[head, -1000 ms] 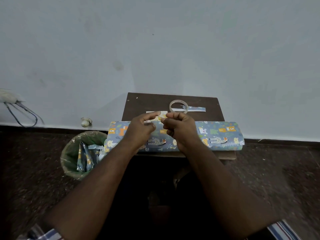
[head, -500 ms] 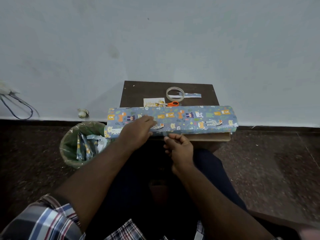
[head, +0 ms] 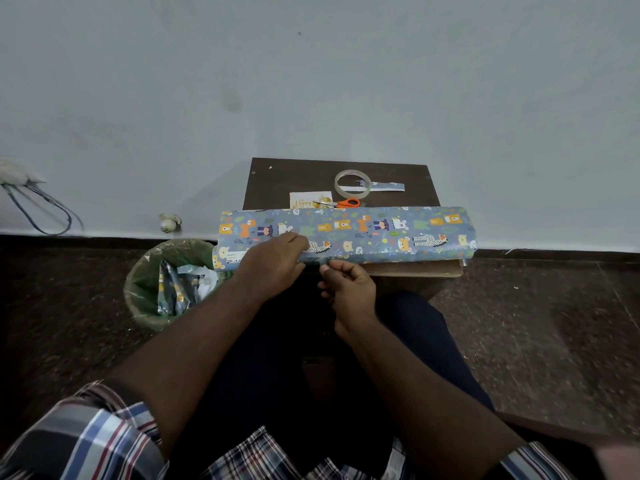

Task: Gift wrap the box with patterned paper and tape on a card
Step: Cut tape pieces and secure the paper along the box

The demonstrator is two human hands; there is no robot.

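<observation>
Hands have come down from mid-air in front of the tape roll to the near edge of the wrapping paper roll (head: pixel 346 235), and the view has tipped down, so that the checked shirt sleeves and dark trousers fill the lower frame. Since half a second ago little differs: the hands sit at nearly the same spots on the roll.

The left hand (head: pixel 273 259) lies palm down on the left part of the roll, fingers fairly straight and pressing on the paper. The right hand (head: pixel 348 289), at centre frame just below the roll's near edge, has its fingers curled, with thumb and fingertips meeting at that edge; whether they pinch the paper or something small I cannot tell.

The roll, blue with cartoon animals, lies across the front of the dark tabletop (head: pixel 277 174), overhanging both sides. Behind it, from left to right, lie a card (head: pixel 304 199), orange-handled scissors (head: pixel 341 203) partly on the card, and a clear tape roll (head: pixel 352 183) resting on a paper strip (head: pixel 388 186). No box is discernible.

At the left of the frame a bin (head: pixel 166 282) lined with green plastic holds paper scraps.
</observation>
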